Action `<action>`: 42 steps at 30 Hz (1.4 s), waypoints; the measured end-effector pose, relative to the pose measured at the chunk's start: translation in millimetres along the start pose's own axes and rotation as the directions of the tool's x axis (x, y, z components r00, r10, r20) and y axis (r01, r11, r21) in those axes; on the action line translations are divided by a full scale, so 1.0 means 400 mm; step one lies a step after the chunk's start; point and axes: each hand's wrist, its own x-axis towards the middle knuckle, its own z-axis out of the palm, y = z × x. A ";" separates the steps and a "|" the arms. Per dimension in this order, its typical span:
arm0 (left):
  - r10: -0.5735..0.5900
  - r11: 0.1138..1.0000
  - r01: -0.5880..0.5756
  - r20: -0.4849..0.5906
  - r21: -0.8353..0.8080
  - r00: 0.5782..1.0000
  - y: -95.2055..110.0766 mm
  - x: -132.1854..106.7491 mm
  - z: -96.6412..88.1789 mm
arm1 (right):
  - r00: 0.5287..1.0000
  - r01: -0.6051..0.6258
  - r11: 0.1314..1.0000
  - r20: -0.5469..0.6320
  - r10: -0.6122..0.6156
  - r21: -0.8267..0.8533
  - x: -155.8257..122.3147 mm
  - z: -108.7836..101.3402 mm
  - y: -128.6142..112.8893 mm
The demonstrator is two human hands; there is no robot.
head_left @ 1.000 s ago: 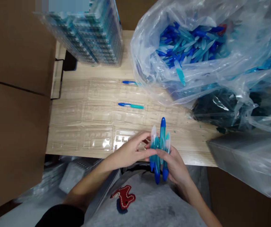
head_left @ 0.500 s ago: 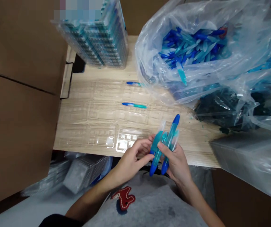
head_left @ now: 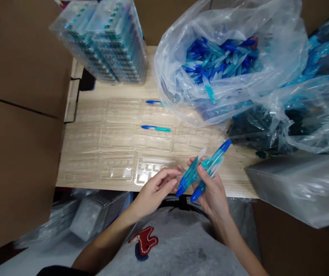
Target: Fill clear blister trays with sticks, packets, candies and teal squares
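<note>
Looks like you're at the loading step: your right hand [head_left: 213, 195] has the pens [head_left: 201, 173] gripped, left hand [head_left: 157, 188] open just beside them — next call's seating them in the tray [head_left: 115, 142].

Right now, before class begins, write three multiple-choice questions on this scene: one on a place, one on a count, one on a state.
1. Where do the loose pen-shaped pieces lie?
A. On the clear plastic tray
B. Inside a cardboard box
C. On the person's lap

2. How many lie there?
A. One
B. Two
C. Five

3. What is the right hand doing?
A. Holding pieces
B. Lying flat on the tray
C. Reaching into a bag

Answers:
1. A: both rest on the tray's moulded plastic.
2. B: two separate pieces show.
3. A: its fingers wrap the blue-and-teal pieces.
</note>
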 end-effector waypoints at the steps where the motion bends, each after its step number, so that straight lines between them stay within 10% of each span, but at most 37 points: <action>1: 0.058 0.994 -0.056 -0.024 0.089 0.998 -0.004 -0.002 0.002 | 0.999 0.020 1.000 -0.030 -0.020 0.016 0.000 0.001 0.001; 6: 0.270 0.893 -0.284 0.089 0.349 0.959 -0.025 -0.006 0.020 | 0.995 0.083 0.997 -0.056 -0.083 0.005 -0.003 0.010 0.006; 10: 0.176 0.939 -0.195 0.091 0.285 0.980 -0.029 -0.001 0.034 | 0.988 0.152 0.987 -0.017 -0.154 -0.060 0.002 0.007 0.016; 14: -0.081 0.994 0.093 0.170 -0.063 0.982 -0.034 0.000 0.025 | 0.989 0.141 0.986 -0.040 -0.145 -0.091 0.011 -0.011 0.015; 18: -0.238 0.738 0.367 0.291 -0.566 0.927 -0.057 -0.007 -0.013 | 0.939 0.316 0.941 -0.104 -0.329 -0.122 0.024 -0.043 -0.012; 23: -0.302 0.721 0.221 -0.012 -0.657 0.953 -0.090 -0.007 -0.089 | 0.892 0.382 0.903 -0.179 -0.416 -0.198 0.033 -0.088 -0.028; 30: -0.046 0.999 0.044 -0.255 -0.011 0.966 -0.137 0.028 -0.171 | 0.934 0.279 0.934 -0.164 -0.319 -0.225 0.023 -0.110 0.010; 34: 0.377 0.689 -0.117 -0.216 0.715 0.901 -0.184 0.059 -0.175 | 0.928 0.279 0.927 -0.178 -0.327 -0.251 0.022 -0.104 0.014; 42: 0.576 0.435 -0.063 -0.224 0.898 0.786 -0.244 0.097 -0.146 | 0.958 0.242 0.940 -0.096 -0.271 -0.241 0.016 -0.082 0.017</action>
